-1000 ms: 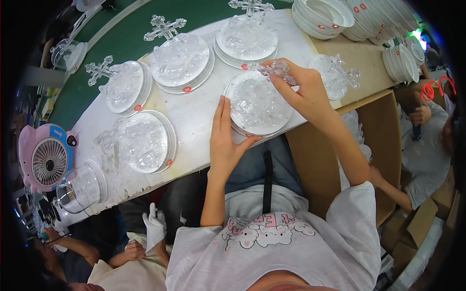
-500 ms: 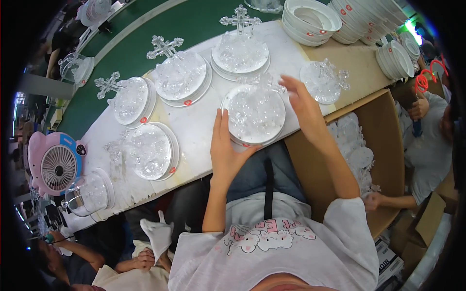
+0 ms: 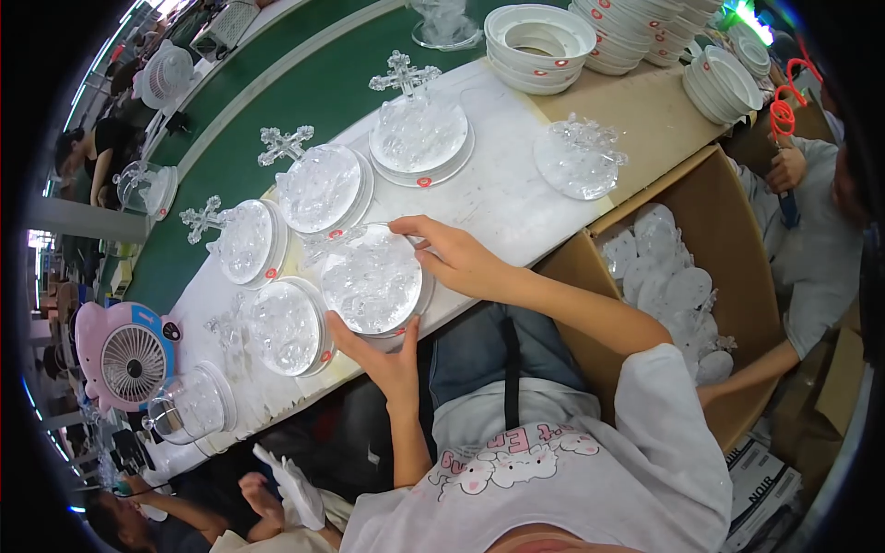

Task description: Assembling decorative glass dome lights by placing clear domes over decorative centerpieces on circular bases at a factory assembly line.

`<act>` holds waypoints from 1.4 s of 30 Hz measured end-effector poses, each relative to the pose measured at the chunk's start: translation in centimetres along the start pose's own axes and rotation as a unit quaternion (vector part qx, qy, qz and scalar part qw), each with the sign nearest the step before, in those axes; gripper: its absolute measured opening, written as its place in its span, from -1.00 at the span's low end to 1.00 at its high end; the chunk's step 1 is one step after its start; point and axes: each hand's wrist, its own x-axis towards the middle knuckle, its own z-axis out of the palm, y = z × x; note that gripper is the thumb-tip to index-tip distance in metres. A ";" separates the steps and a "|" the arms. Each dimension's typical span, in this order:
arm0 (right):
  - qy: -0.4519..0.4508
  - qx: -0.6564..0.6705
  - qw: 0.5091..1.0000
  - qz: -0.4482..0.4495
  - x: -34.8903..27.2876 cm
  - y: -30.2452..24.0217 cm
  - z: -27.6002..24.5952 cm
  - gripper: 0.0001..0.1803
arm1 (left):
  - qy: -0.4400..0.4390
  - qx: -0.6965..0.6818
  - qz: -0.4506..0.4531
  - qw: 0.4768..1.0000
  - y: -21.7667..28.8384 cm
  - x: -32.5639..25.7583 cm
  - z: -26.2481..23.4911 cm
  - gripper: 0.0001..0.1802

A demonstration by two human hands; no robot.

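Observation:
Between my two hands is a round white base with a clear plastic ornament [image 3: 372, 281] on it, above the near side of the worktable. My left hand [image 3: 380, 362] grips its near edge, thumb and fingers apart around the rim. With bent fingers my right hand [image 3: 452, 256] holds the far right edge. Touching or close on the left lies a similar base [image 3: 288, 329]. Behind stand three more bases with upright clear crosses: a left one [image 3: 247, 243], a middle one [image 3: 320, 190] and a right one [image 3: 420, 134]. A loose clear disc-shaped ornament [image 3: 579, 164] lies to the right.
Stacked white ring bases [image 3: 539, 41] stand at the far right. An open carton [image 3: 737, 240] beside me holds several clear ornaments. A domed piece [image 3: 189, 404] and a pink fan [image 3: 127, 358] are at left. Behind runs a green belt [image 3: 267, 97]. Co-workers sit on both sides.
The held base has moved left, beside the base at the near left. My right hand, raised off the rim before, now grips it; my left hand has moved along with it.

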 end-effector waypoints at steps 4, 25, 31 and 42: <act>-0.016 0.032 0.999 0.006 0.3 0.4 0.5 -0.48 | 0.019 0.019 0.005 1.000 -0.2 0.1 -0.2 0.16; -0.094 -0.134 0.986 0.007 -2.1 -1.7 2.3 -0.17 | 0.189 0.112 -0.086 0.972 -7.9 1.4 -8.5 0.43; -0.125 -0.162 0.977 -0.056 -0.8 -1.9 5.2 -0.14 | 0.211 0.113 -0.081 0.968 -9.9 0.8 -11.2 0.41; -0.087 -0.224 0.964 -0.113 -1.2 -0.9 5.4 -0.26 | 0.276 0.177 0.051 0.943 -5.4 0.3 -8.2 -0.22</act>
